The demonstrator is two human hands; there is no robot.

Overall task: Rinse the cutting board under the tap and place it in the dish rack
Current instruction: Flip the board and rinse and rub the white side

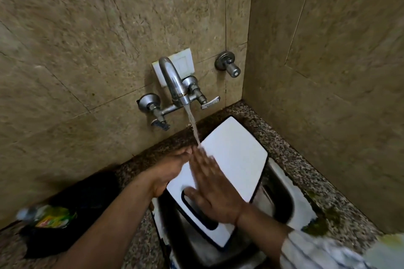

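Observation:
A white cutting board (236, 159) with a dark rim and a handle slot lies tilted over the steel sink (277, 194). Water runs from the chrome tap (175, 83) onto the board's left upper edge. My left hand (170, 168) grips the board's left edge from the side. My right hand (209, 190) lies flat on the board's face, fingers spread and blurred, with its thumb near the handle slot. No dish rack is in view.
Two lever valves (207, 102) flank the tap on the stone-tiled wall, and a separate wall valve (228, 65) sits to the right. A speckled granite counter (290, 150) surrounds the sink. A dish soap bottle (48, 216) and a dark object lie at the left.

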